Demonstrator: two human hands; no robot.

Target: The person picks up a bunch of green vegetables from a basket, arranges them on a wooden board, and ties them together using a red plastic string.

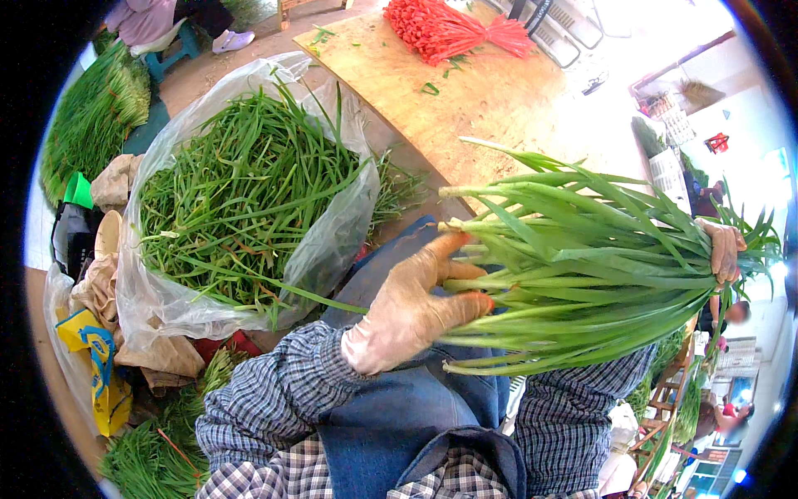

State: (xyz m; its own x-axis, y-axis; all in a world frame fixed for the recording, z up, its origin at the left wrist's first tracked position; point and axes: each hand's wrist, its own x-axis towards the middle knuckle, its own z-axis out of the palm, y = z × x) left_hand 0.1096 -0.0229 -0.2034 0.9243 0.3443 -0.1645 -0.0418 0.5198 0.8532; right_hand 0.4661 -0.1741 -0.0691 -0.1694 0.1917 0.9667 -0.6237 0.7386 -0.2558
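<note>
Have bag [337,237] left of leaf bunch [582,266], loose leaves [237,200] in bag, table [490,96] ahead of bunch, strips [440,27] on table, stool [176,58] beyond bag.

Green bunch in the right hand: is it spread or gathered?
Both: the green bunch fans out at its pale stems near the left hand, and is gathered where the right hand grips its leaves.

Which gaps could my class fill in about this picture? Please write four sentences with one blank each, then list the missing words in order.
1. The hand clasped round the leafy part of the green bunch is the person's ____ hand.
2. The pale stem ends of the bunch point toward the picture's ____ side.
3. The bundle of strips on the wooden table is coloured ____.
4. The bag holding loose leaves is made of see-through ____.

Missing words: right; left; red; plastic.
</note>
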